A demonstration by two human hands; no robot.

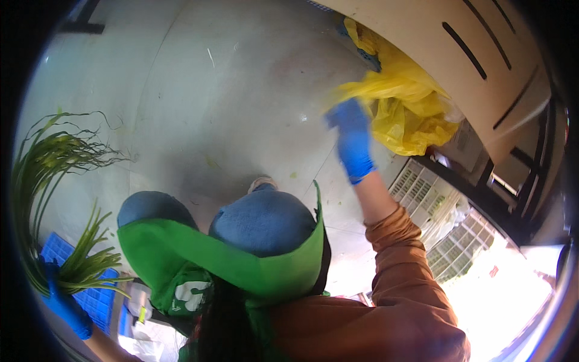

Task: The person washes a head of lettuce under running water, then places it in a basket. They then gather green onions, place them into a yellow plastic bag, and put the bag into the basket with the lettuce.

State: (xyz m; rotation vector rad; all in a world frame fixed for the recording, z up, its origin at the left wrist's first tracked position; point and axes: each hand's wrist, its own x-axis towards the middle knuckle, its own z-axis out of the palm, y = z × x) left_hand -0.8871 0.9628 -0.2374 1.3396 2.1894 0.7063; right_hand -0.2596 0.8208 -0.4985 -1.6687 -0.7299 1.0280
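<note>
My left hand, in a blue glove, grips a bunch of long green stalks, perhaps garlic chives or spring onions. Their long, thin ends arc up and over the floor at the far left, while shorter ends stick out to the right of the fist. At the upper right, my right hand, also blue-gloved and blurred, has its fingers closed at the edge of a yellow plastic bag. The bag is crumpled and stretches from the fingers towards a beige panel. What is inside the bag is hidden.
Beneath the left hand sits a blue plastic crate. White slatted crates stand at the right, past my forearm. A beige slotted panel overhangs the upper right. Leaf scraps lie on the grey floor before my knees.
</note>
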